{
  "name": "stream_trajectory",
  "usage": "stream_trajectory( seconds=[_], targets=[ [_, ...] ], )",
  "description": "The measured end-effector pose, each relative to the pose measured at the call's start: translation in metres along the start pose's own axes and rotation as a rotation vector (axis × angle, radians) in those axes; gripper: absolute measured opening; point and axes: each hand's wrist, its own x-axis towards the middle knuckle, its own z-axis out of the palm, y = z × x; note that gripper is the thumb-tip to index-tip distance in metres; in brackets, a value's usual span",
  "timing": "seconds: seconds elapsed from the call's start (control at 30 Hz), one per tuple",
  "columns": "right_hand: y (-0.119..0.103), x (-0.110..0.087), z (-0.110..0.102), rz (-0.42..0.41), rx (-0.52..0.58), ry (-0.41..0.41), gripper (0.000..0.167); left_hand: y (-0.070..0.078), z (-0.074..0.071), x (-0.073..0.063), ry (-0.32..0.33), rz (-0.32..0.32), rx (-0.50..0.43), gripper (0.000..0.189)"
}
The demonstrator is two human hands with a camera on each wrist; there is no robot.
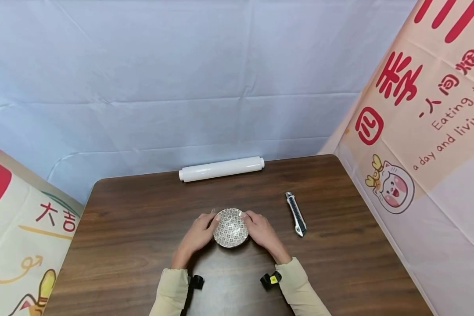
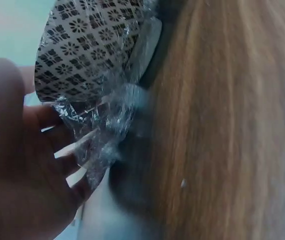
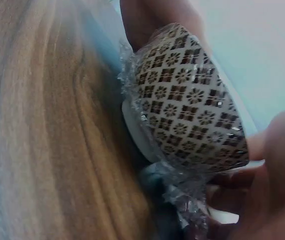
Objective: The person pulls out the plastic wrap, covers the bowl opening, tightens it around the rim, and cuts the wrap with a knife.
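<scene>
A small bowl (image 1: 231,228) with a dark flower-and-diamond pattern is between the two hands. Clear cling film (image 2: 105,125) covers it and hangs in crumpled folds below its rim. The left hand (image 1: 198,233) grips the bowl's left side, thumb at the rim and fingers underneath. On the opposite side the right hand (image 1: 262,229) holds it in the same way. In the right wrist view the bowl's pale foot (image 3: 136,131) faces the wooden table; whether it touches is unclear.
A white roll of film (image 1: 222,169) lies along the table's back edge. To the right of the hands is a utility knife (image 1: 296,214). The brown wooden table (image 1: 134,228) is bordered by hanging cloth (image 1: 162,87) at the back and sides.
</scene>
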Motion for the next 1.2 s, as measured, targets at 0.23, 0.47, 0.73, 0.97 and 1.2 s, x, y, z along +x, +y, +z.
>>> stream_trajectory(
  seconds=[0.23, 0.47, 0.73, 0.97, 1.2],
  targets=[
    [-0.001, 0.0, -0.004, 0.056, -0.005, 0.023, 0.038, 0.0, 0.001, -0.002, -0.009, 0.018, 0.034, 0.048],
    [0.0, 0.0, -0.005, 0.091, 0.063, 0.02, 0.039, 0.002, 0.009, -0.001, 0.028, -0.003, -0.012, 0.041],
    [-0.002, -0.012, -0.006, 0.091, 0.022, 0.084, 0.039, 0.006, 0.008, -0.011, 0.109, 0.016, 0.037, 0.048],
    [0.001, -0.033, -0.001, 0.061, 0.125, 0.062, 0.04, 0.005, -0.001, -0.037, 0.092, -0.101, -0.004, 0.053],
    [0.006, -0.039, 0.007, 0.1, 0.317, 0.094, 0.041, 0.011, 0.005, -0.043, 0.125, -0.143, -0.053, 0.048]
  ],
)
